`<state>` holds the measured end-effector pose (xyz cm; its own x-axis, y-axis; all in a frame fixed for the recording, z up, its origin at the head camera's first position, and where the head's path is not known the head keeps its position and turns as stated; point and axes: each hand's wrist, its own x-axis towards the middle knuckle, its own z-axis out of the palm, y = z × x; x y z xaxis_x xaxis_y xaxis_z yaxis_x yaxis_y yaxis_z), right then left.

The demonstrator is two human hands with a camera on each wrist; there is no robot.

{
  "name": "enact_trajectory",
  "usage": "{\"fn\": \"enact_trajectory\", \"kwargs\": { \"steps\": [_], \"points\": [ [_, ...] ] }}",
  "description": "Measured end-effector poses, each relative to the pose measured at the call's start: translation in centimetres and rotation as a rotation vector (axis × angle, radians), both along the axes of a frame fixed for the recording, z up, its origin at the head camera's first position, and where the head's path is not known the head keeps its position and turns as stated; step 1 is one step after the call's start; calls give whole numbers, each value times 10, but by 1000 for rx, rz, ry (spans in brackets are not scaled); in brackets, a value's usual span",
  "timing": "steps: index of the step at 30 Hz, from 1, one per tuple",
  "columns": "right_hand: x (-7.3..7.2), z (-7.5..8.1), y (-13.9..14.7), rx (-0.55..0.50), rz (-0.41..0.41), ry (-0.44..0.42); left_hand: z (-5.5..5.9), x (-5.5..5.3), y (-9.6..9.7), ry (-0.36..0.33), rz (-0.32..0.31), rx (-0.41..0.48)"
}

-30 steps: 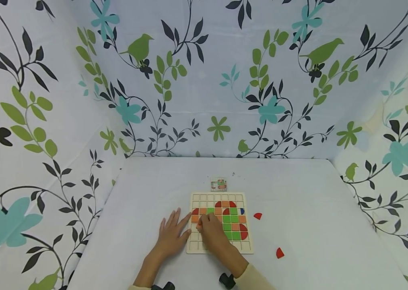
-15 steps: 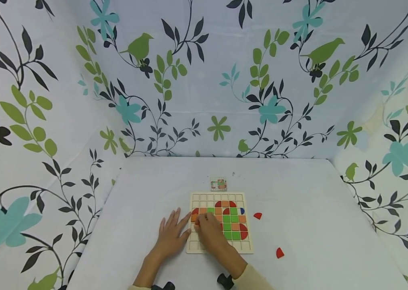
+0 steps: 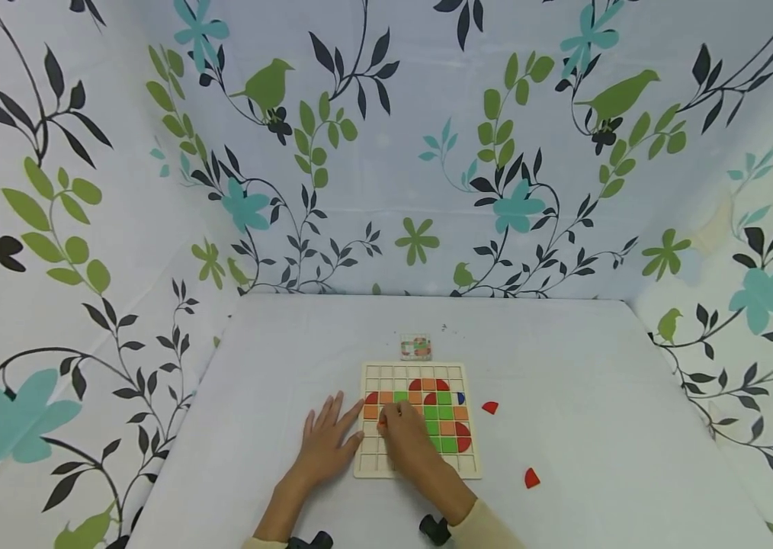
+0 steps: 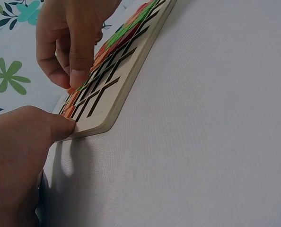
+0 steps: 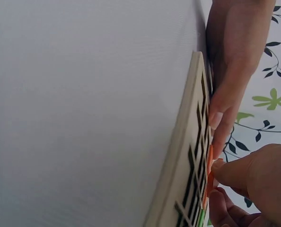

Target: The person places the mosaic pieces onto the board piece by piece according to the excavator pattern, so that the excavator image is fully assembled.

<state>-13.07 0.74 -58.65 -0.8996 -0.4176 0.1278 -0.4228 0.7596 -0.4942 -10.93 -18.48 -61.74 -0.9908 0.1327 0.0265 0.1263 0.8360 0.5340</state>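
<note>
A pale wooden grid board [image 3: 367, 465] lies on the table, partly filled with red, orange, green and blue tiles. Over its left part, my right hand [image 3: 412, 441] pinches a small orange tile [image 4: 70, 90] between thumb and fingers, close to the board surface. The hand hides some cells beneath it. My left hand [image 3: 325, 442] rests flat on the table beside the board, its fingers spread. In the left wrist view, the left thumb [image 4: 62, 124] touches the board's edge near a corner.
Two loose red quarter-round tiles, a far one [image 3: 490, 408] and a near one [image 3: 531, 478], lie right of the board. A small card with a coloured pattern [image 3: 416, 347] lies behind it. Patterned cloth walls [image 3: 373, 137] stand around the white table [image 3: 606, 396].
My right hand shifts slightly left, then back to the right over the board, with the orange tile at its fingertips. My left hand stays in place.
</note>
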Motion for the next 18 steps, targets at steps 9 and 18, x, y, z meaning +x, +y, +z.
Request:
{"fn": "enact_trajectory", "kwargs": {
  "steps": [9, 18],
  "points": [
    [1, -1, -6, 12, 95, 108, -11, -2, 1, 39, 1, 49],
    [3, -7, -3, -58, 77, 81, -12, -2, -1, 41, 7, 54]
  ]
}}
